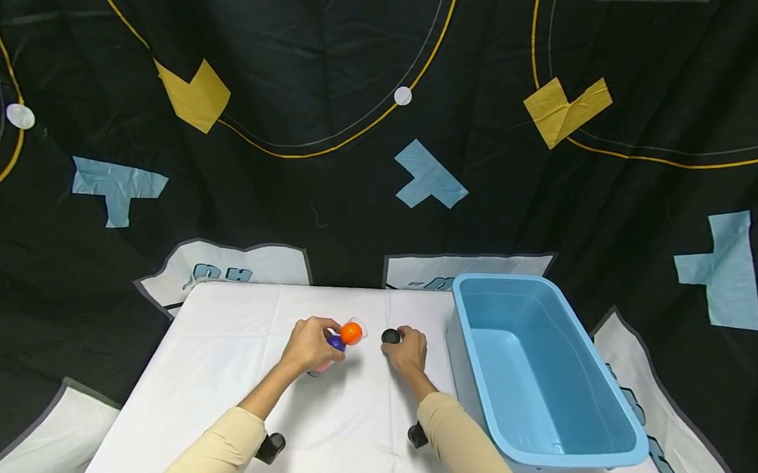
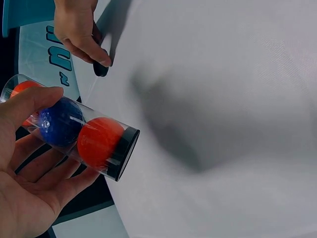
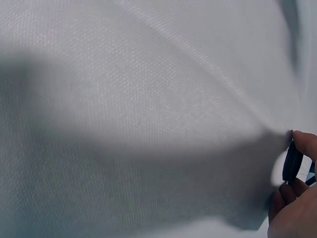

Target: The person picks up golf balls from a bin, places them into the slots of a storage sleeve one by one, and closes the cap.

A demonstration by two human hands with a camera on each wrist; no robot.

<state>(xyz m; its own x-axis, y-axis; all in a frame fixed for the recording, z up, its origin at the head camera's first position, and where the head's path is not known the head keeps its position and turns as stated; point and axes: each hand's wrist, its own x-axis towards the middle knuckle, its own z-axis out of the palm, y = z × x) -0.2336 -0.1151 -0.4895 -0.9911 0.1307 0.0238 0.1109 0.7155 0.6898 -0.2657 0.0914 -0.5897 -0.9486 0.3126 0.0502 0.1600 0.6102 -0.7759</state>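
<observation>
A blue bin (image 1: 518,371) stood at the right of the white table (image 1: 232,356), with a black curtain (image 1: 327,217) past the far edge. A clear tube (image 2: 73,124) contained a blue ball (image 2: 60,122) between two orange balls (image 2: 100,143). The left hand (image 1: 310,344) had its thumb and fingers curled round the tube. To their right, the right hand (image 1: 409,351) pinched a round black cap (image 1: 391,336), apart from the tube.

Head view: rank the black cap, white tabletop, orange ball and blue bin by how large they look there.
1. White tabletop
2. Blue bin
3. Orange ball and black cap, unranked: they look close in size, and the right hand partly covers the cap's edge.
</observation>
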